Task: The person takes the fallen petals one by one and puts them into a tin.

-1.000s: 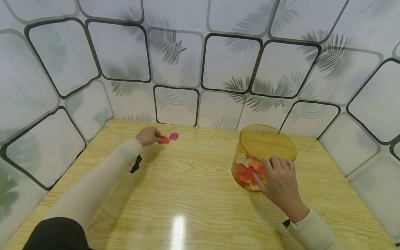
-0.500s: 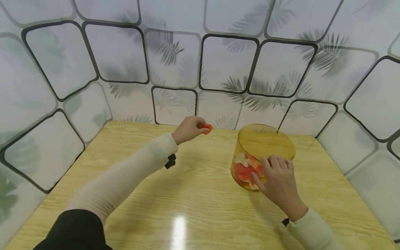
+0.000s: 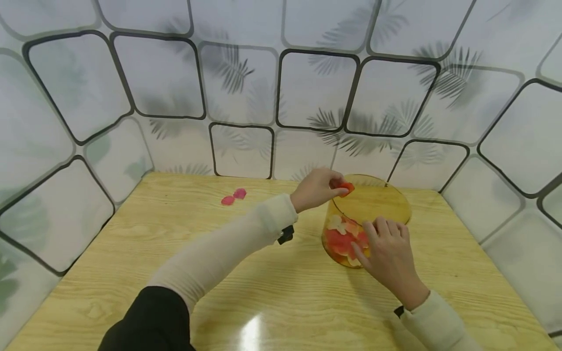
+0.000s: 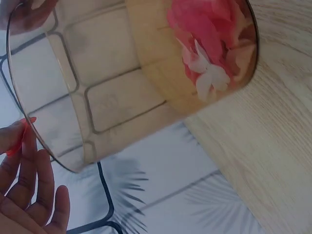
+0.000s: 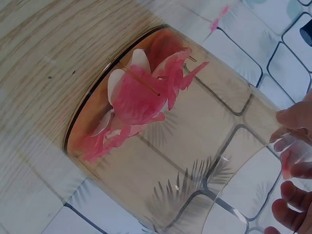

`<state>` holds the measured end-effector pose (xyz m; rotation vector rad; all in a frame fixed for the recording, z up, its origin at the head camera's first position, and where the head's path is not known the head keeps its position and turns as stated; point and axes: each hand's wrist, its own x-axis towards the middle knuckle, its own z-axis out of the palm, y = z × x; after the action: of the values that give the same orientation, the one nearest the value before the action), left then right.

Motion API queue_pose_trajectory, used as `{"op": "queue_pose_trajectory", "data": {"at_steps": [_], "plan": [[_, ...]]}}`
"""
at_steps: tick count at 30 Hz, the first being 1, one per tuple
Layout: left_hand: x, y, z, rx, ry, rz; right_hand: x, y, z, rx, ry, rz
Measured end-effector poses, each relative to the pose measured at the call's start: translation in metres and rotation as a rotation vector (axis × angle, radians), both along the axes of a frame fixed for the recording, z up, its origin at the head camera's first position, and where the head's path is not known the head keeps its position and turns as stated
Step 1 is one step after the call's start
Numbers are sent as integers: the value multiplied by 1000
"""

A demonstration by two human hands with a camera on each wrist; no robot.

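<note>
Between thumb and finger my left hand (image 3: 318,189) pinches a red-orange flower petal (image 3: 347,188) at the far-left rim of a clear amber cylinder container (image 3: 331,219). The left wrist view shows this petal (image 4: 19,144) close to the rim. Inside the container, at its bottom, lies a pile of pink, red and cream petals (image 3: 344,239). My right hand (image 3: 391,256) holds the container at its near-right side, fingertips at the rim and thumb along the wall. Two pink petals, one nearer (image 3: 227,200) and one farther (image 3: 239,193), lie on the table at the back left.
The light wood table (image 3: 281,292) reaches back to a pale wall covering (image 3: 246,87) with dark outlined shapes and leaf prints. Similar covering rises at the left and right sides. My left forearm (image 3: 228,243) stretches across the middle of the table.
My left hand has lifted the red-orange petal from the back-left group and carried it right to the container's rim. Two pink petals stay behind. My right hand keeps its place on the container.
</note>
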<state>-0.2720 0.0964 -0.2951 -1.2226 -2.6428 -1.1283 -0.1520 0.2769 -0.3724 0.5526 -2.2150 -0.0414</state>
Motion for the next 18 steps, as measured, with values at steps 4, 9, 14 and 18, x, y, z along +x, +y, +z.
{"op": "queue_pose_trajectory", "data": {"at_steps": [4,9,14,18], "plan": [[3,5,-1,-13,9,-12,0,-1,0,6,1,-9],[2,1,-3,-12,29,-3,0,0,1,24,-14,-18],[-5,-15,-7,9,33,35,0,0,1,27,-13,-14],[-17,-39,-15,22,55,100,1,1,1,12,-12,-1]]}}
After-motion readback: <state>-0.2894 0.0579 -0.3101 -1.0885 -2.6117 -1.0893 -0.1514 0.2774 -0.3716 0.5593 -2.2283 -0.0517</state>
